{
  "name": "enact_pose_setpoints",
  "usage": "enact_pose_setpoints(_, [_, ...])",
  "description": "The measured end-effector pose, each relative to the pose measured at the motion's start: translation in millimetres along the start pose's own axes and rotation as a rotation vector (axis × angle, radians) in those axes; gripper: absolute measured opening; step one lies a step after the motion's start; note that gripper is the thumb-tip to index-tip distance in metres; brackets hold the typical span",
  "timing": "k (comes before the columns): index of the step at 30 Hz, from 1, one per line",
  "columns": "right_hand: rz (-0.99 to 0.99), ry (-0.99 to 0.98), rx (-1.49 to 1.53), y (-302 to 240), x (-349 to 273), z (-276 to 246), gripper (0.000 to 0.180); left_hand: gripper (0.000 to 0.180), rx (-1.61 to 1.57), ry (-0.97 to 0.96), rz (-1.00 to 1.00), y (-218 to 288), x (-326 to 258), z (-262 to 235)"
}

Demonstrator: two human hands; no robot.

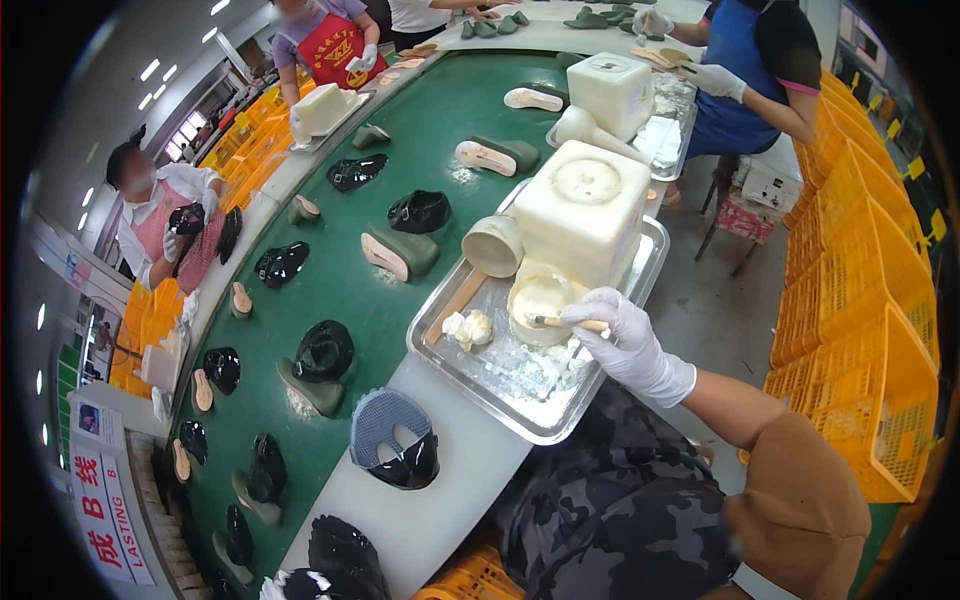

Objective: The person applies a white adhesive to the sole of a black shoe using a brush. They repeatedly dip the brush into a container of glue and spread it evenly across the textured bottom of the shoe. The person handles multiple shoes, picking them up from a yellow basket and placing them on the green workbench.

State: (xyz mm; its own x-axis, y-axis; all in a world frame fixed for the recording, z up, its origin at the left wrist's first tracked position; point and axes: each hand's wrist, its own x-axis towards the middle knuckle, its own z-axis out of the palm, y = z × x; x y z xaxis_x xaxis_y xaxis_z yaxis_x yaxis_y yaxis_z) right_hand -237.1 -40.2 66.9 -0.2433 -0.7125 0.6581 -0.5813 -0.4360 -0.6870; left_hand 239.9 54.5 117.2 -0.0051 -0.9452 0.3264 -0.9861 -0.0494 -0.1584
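My right hand [625, 345], in a white glove, pinches a brush [590, 324] by its pale handle. The brush's end is in a round cup of whitish paste [541, 300], which stands on a metal tray [558, 428] in front of a big white plastic container [580, 215]. At the lower left edge, my left hand [292, 584], gloved too and mostly cut off, holds a shiny black shoe upper [345, 560]. Another upper [408, 462], black with a grey-blue lining, lies on the white table ledge [455, 405] between the hands.
A crumpled whitish lump [468, 330] and a wooden strip [455, 308] lie on the tray. Beyond the ledge, the green conveyor belt [330, 235] carries black uppers and green shoe lasts. Yellow crates [850, 390] stack at right. Several other people work around the belt.
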Motion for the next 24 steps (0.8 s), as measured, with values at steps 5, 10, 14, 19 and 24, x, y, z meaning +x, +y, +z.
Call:
enact_pose_setpoints(5, [0.026, -0.012, 0.03, 3.5, -2.1, 0.6, 0.026, 0.034, -0.095, 0.015, -0.028, -0.6, 4.6, -1.4])
enact_pose_setpoints(10, [-0.038, 0.016, -0.01, 9.2, -0.4, -3.7, 0.026, 0.037, -0.513, 0.092, -0.067, 17.4, 30.8, -2.3])
enact_pose_setpoints(14, [-0.066, 0.029, -0.007, 4.9, 8.9, -6.5, 0.026, 0.04, -1.142, 0.154, -0.077, 47.9, 57.1, 4.6])
enact_pose_setpoints(19, [-0.171, 0.003, -0.117, 10.4, 30.2, -1.5, 0.027, 0.043, -2.038, -0.007, 0.049, 86.7, 73.0, 30.2])
enact_pose_setpoints(24, [-0.158, -0.106, -0.131, 26.4, 34.7, 6.9, 0.021, 0.032, -2.046, -0.342, -0.083, 147.1, 78.9, 30.7])
